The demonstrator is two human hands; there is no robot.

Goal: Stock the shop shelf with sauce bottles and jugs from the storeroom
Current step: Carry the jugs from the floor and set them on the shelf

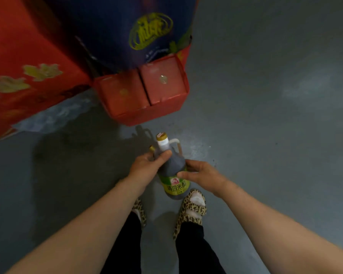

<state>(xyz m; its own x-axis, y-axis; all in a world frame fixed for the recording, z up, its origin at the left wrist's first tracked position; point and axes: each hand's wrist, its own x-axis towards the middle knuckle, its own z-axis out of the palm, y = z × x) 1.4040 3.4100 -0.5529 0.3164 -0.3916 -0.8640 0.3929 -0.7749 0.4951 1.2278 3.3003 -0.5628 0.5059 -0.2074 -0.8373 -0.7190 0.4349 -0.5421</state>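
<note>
Nearest the camera, two bare forearms reach forward over black trouser legs (194,252) and a pair of leopard-print slippers (192,209) standing on the grey floor (265,115).

Just beyond the slippers, both hands hold a jug of dark sauce (173,171) in the air above the floor, at the centre of the view. Its long axis runs near to far, tilted slightly left at the top: the base points back towards the slippers and the gold cap (161,137) points away towards the boxes. A pale loop handle (176,144) curves off the right side of the neck. The green and yellow label (176,185) on the lower body carries a small pink emblem and large characters reading 清香米醋; the smaller print beneath is too blurred to read.

The left hand (145,167) has its grip closed around the jug's shoulder and neck, thumb across the front. A second gold cap (152,148) peeks out just beyond its fingers, but what it belongs to is hidden. The right hand (200,174) pinches the jug's body at the top edge of the label, fingers curled against its right side.

Farther off, a red carton (145,93) sits on the floor. Above it stands a dark blue box (111,32) bearing a yellow oval logo whose characters are too blurred to read. At far left is a large red box (24,66) printed with golden flowers.
</note>
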